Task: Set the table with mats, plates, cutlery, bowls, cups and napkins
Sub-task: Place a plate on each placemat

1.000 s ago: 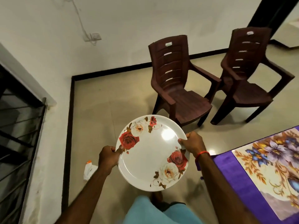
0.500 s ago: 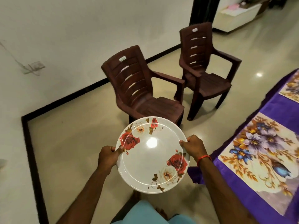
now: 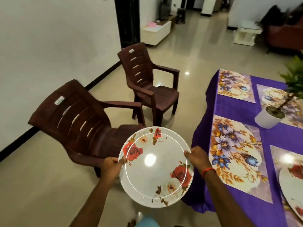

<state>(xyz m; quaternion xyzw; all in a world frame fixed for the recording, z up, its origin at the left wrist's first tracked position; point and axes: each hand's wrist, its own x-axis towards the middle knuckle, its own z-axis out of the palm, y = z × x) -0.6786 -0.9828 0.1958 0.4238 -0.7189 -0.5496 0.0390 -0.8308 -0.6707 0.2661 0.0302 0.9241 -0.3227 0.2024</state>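
Both hands, left hand (image 3: 111, 166) and right hand (image 3: 197, 157), pinch opposite rims of the round white rose-printed plate (image 3: 155, 167); it looks stiff, light, glossy-slick, so rim grips suit it.

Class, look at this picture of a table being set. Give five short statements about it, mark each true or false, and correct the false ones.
1. Both the left hand and right hand hold the round white rose-printed plate by its rim. True.
2. That plate rests on the purple-clothed table. False: it is held in the air beside it.
3. The white plant pot stands on the table. True.
4. The near brown plastic armchair is stacked on the far armchair. False: they stand apart.
5. No plate lies on the table yet. False: a second rose-printed plate lies on a floral mat.
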